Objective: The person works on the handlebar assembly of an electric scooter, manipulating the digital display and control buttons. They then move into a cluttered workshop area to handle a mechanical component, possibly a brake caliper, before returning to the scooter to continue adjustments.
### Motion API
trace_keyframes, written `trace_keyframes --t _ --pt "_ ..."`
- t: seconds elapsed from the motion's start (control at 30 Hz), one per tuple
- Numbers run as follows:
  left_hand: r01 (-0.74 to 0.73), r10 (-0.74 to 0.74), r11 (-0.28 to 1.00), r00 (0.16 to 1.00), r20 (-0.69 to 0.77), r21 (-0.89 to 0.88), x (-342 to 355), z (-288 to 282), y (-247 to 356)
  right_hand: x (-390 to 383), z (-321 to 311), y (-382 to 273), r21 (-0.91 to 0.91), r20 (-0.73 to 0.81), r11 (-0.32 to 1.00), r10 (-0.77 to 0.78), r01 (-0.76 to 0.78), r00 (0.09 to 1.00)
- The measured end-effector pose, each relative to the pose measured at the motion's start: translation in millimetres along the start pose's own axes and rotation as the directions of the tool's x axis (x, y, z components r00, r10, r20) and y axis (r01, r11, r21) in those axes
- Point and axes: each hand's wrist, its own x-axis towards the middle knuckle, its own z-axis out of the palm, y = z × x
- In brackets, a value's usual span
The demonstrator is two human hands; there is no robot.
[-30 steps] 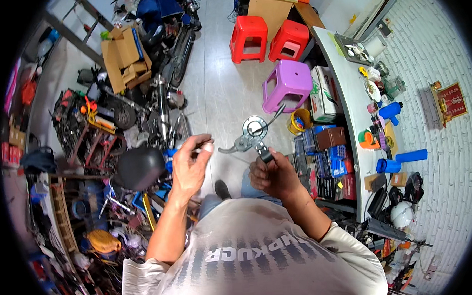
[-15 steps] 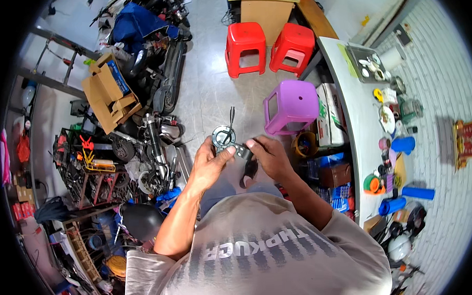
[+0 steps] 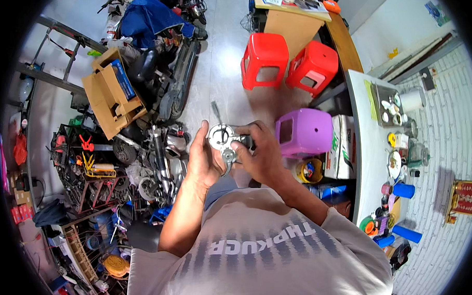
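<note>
Between my two hands is a silver metal mechanical part [image 3: 215,140] with a round, ring-like top, a smaller round boss below it and a dark strip or lever sticking out on the far side. My right hand [image 3: 262,156] grips it from the right, thumb on its near face and fingers curled behind a dark section. On the other side my left hand [image 3: 199,160] is open, its fingers stretched out and the palm turned toward the part. Whether the left palm touches it I cannot tell. The exact kind of part is not clear.
Two red stools [image 3: 266,58] and a purple stool [image 3: 312,132] stand ahead to the right, beside a yellow bucket [image 3: 309,170]. A long white table [image 3: 364,122] runs along the right. Motorcycle parts, an open cardboard box [image 3: 103,100] and a rack [image 3: 94,189] crowd the left.
The part has turned, its round face now showing more fully. My left hand has let go and opened out, while my right hand has moved in to hold it. The view has shifted slightly.
</note>
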Motion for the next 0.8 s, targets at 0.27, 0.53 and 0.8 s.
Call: trace_keyframes --t 0.27,0.53,0.8 --pt "-0.213 0.225 0.974 0.941 -0.254 0.075 75 -21 99 124 89 -1 0.322 -0.1 0.941 0.144 -0.105 0.985" --pt "-0.315 0.341 0.94 0.899 -0.275 0.135 86 -29 185 226 136 -12 0.319 -0.061 0.946 -0.034 0.052 0.998" --pt "-0.461 0.437 0.886 0.868 -0.237 -0.054 77 -56 228 289 139 -5 0.496 -0.08 0.85 -0.161 0.179 0.984"
